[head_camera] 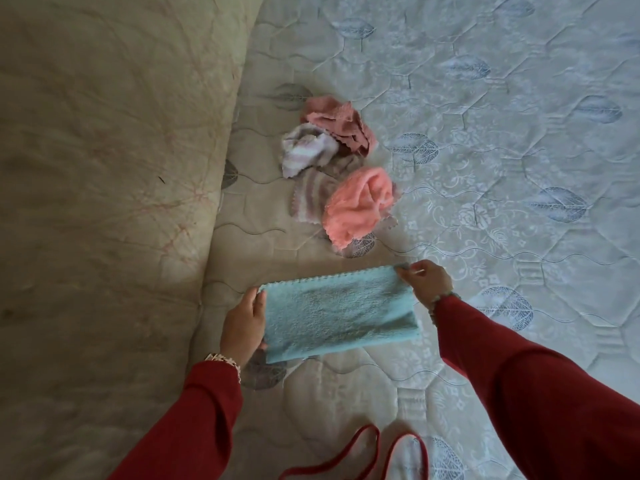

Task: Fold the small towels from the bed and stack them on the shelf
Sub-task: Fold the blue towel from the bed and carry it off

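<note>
**Blue towel half-folded, both hands on its ends**

The blue towel (pixel 337 311) lay flat on the mattress (pixel 519 133), close to the person, already doubled into a strip w/ its scalloped edge on the far side. Long axis ran left-right across the body, far-right corner tilted a bit away. That axis was what the next fold looked to turn on: ends had to meet, so one short end would need to travel across to the other.

Left hand (pixel 244 322) sat at the left short end, fingers together and curled against the edge, thumb side on top; whether it actually pinched the cloth or just pressed it flat, couldn't tell. Right hand (pixel 427 280) was at the far-right corner, thumb and forefinger closed on the corner tip, other fingers loosely bent. Both hands touched the towel, so neither was really nearer; the right had the firmer-looking hold, so I'd guess it was the one to carry its end over.

Further out, beyond the blue one, a heap still unfolded: coral towel (pixel 356 209) nearest, striped towel (pixel 308 150) behind and partly under it, dusty-pink towel (pixel 341 123) farthest. All crumpled, touching each other, well apart from the hands. A big beige pillow (pixel 104 168) filled the left. Red straps (pixel 346 455) lay near the bottom edge. No shelf in sight, so stacking seemed some way off
</note>
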`<state>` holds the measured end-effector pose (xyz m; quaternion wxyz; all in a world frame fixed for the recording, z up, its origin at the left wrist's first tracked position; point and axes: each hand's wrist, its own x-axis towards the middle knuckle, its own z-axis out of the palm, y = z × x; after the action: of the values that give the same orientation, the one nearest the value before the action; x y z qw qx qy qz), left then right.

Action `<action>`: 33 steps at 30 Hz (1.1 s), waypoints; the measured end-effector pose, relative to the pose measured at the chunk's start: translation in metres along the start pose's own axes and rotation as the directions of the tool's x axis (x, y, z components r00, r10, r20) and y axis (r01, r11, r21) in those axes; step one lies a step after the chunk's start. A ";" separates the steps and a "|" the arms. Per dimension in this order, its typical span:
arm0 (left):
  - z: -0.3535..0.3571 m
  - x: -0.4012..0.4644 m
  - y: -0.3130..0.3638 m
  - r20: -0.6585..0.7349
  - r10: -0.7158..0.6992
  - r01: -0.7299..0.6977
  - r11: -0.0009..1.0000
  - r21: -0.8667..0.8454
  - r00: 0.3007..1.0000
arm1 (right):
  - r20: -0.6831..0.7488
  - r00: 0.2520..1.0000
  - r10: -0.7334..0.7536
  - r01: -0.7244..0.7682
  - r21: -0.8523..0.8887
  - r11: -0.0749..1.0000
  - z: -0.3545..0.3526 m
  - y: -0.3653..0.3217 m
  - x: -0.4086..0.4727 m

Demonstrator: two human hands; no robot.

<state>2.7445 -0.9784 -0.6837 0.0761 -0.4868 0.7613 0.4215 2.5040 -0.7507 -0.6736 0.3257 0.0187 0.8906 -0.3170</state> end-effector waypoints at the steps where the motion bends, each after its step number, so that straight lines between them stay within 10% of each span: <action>1: 0.001 0.002 -0.002 -0.011 0.017 -0.017 0.999 0.034 1.000 | -0.013 1.000 0.010 -0.010 -0.008 1.000 0.002 0.000 0.001; 7: 0.023 -0.013 -0.009 -0.244 0.413 -0.247 0.826 0.507 0.878 | -0.016 0.997 0.078 -0.078 -0.042 0.996 0.011 0.006 -0.017; 11: 0.062 -0.026 -0.003 0.103 0.649 -0.568 0.564 0.600 0.753 | 0.190 0.967 0.172 -0.132 -0.205 0.970 0.008 0.012 -0.022; 22: 0.082 -0.016 0.025 0.406 0.433 -0.592 0.534 0.604 0.804 | 0.325 0.944 0.058 -0.091 0.088 0.992 0.019 -0.029 -0.053; 26: 0.057 -0.031 0.035 0.182 0.475 -0.498 0.860 0.112 0.861 | 0.337 0.940 -0.059 0.034 0.079 0.996 0.053 -0.055 -0.080; 28: 0.037 -0.035 0.034 0.070 0.201 -0.172 0.941 -0.293 0.977 | 0.321 0.943 -0.088 0.077 0.048 0.996 0.073 -0.066 -0.092; 30: 0.018 -0.032 0.030 0.202 -0.109 0.216 0.730 -0.649 0.973 | 0.324 0.940 -0.105 0.092 0.053 0.994 0.096 -0.071 -0.101; 33: -0.004 -0.027 0.015 0.399 -0.201 0.445 0.474 -0.760 0.895 | 0.323 0.941 -0.105 0.093 0.051 0.994 0.131 -0.075 -0.114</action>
<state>2.7476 -0.9603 -0.6586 0.0106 -0.5404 0.3429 0.7683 2.6507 -0.8664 -0.6419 0.4513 -0.0730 0.8188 -0.3472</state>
